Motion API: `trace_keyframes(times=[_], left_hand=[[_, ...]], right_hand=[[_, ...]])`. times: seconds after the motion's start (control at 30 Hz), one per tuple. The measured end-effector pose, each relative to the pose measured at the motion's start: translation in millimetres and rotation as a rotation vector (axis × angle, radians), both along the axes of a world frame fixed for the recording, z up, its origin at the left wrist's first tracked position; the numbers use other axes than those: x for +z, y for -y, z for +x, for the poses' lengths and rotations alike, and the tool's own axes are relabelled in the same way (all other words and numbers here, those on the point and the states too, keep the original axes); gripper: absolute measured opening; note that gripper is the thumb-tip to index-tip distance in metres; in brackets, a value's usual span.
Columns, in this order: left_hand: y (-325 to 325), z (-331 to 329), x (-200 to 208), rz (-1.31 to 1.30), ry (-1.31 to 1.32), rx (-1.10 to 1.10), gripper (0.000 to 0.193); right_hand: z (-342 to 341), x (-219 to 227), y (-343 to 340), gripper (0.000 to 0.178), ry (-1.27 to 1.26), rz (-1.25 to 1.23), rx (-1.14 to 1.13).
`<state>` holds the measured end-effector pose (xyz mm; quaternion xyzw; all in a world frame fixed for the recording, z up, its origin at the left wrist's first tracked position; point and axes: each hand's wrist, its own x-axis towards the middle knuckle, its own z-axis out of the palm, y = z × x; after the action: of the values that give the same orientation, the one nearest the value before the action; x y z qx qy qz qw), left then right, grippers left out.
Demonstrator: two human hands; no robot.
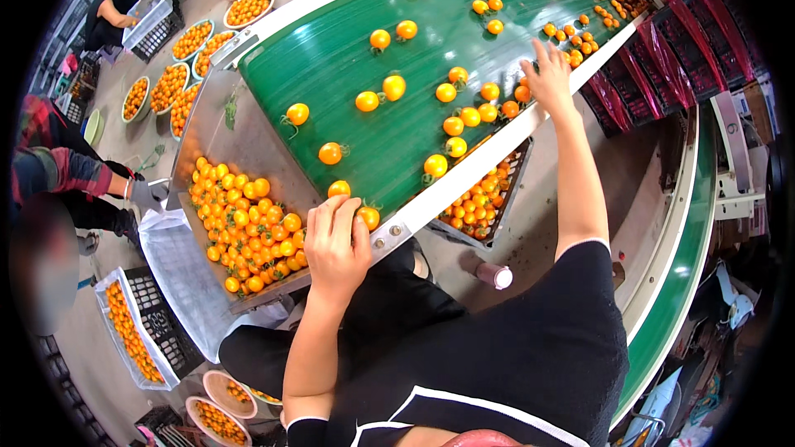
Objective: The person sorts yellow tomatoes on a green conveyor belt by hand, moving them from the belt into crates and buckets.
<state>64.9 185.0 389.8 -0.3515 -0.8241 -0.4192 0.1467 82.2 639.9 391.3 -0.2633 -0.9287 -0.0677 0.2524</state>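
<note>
Orange cherry tomatoes lie scattered on a green conveyor belt, many with green stems. My left hand is at the belt's near end, by the white side rail. Its fingers are curled, and whatever is under them is hidden. One tomato sits at its thumb tip, another just beyond its fingertips. Farther up along the rail, my right hand reaches over the belt with fingers spread. Several tomatoes lie close beside it. A metal chute at the belt's end holds a heap of tomatoes.
Below the rail stands a black crate of tomatoes, with a pink cup nearby. Tubs of tomatoes and a lined crate stand at left, where people work. Stacked dark crates and a second green belt are at right.
</note>
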Motion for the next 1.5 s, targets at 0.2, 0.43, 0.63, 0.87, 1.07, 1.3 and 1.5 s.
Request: trace_keyframes(times=[0.2, 0.43, 0.63, 0.87, 1.07, 1.3, 1.5], left_hand=[[6.4, -3.1, -0.5, -0.047, 0.009, 0.029, 0.021], [4.0, -5.0, 1.9, -0.047, 0.013, 0.022, 0.024], [-0.5, -6.2, 0.7, -0.058, -0.014, 0.029, 0.025], [1.5, -6.1, 5.3, -0.095, 0.010, 0.014, 0.025], [-1.9, -5.9, 3.6, -0.089, 0.009, -0.006, 0.025], [1.0, -8.1, 5.8, -0.125, 0.030, 0.007, 0.024], [-4.4, -6.7, 4.0, -0.106, 0.039, -0.006, 0.023]], right_hand=[[-22.1, 8.5, 24.0, 0.050, 0.093, -0.507, 0.107], [-118.5, -4.4, -7.3, 0.051, -0.141, -0.399, 0.291], [-150.6, -22.1, -14.1, 0.050, 0.066, -0.395, 0.168], [-90.7, 15.9, 0.4, 0.039, -0.101, -0.464, 0.489], [-35.3, -12.7, -78.5, 0.075, 0.322, -0.307, -0.370], [-50.1, 40.3, 21.1, 0.046, 0.219, -0.380, 0.002], [-55.9, -23.6, -111.3, 0.051, -0.006, -0.065, -0.470]])
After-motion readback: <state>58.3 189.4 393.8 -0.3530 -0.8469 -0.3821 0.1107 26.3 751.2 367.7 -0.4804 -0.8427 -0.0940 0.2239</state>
